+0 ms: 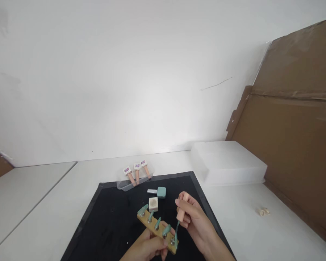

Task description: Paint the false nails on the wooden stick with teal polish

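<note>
Quick count from what I can see: one wooden strip (157, 227) with five nail tips on it, four painted teal (155, 222) and one at the 5 o'clock end that looks partly done. One brush cap (182, 211). One open teal polish bottle (157, 192), one small whitish cube (153, 204). Three more polish bottles (137, 172) in one clear tray (125, 186) at 12 o'clock. One black mat (111, 217), one white lidded box (228, 163), two hands (146, 248) (195, 219), and one tiny beige bit (263, 211) at 3 o'clock on the counter (260, 235)
</note>
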Available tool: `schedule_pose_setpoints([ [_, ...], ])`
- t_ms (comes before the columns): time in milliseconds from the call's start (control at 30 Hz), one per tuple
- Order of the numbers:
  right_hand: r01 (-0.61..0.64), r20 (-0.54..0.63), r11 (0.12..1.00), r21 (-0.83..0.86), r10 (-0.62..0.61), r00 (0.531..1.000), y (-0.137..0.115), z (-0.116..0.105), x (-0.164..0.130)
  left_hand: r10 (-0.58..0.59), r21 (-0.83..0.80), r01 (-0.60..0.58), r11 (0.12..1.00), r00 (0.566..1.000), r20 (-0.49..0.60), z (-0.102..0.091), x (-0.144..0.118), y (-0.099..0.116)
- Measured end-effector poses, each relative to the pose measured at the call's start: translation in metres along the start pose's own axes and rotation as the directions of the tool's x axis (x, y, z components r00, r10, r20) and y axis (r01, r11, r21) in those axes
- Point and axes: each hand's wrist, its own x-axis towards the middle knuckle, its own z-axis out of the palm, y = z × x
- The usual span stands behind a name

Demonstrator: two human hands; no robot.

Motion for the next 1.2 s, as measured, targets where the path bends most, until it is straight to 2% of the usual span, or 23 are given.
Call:
schedule_pose_setpoints([
  [233,0.007,-0.017,1.0,0.003,-0.007,1.0,-0.0025,0.0015,-0.0014,0.005,0.02,-0.005,1.0,1.0,0.012,0.0003,-0.0017,0.002],
  [467,0.026,-0.014,0.998,0.065,-0.025,1.0,-0.0025,0.0046,-0.0022,-0.003,-0.001,0.003,1.0,1.0,-0.023,-0.0002,-0.0032,0.002],
  [700,-0.005,0.002,1.0,0.024,0.005,1.0,-0.0013,0.0028,-0.0001,-0.014,-0.008,0.013,1.0,1.0,-0.016,0.0,-0.0013,0.0006],
  [1033,0.029,-0.055,0.998,0.05,-0.026,0.998,0.0003,0.003,0.0001,0.016,-0.031,-0.017,0.999,1.0,-0.026,-0.0038,0.0,-0.005],
  [1200,0.009,-0.006,0.998,0.07,-0.009,1.0,0.0004,0.0051,-0.0014,0.013,-0.048,-0.015,0.999,1.0,-0.025,-0.0045,0.0018,-0.0047],
])
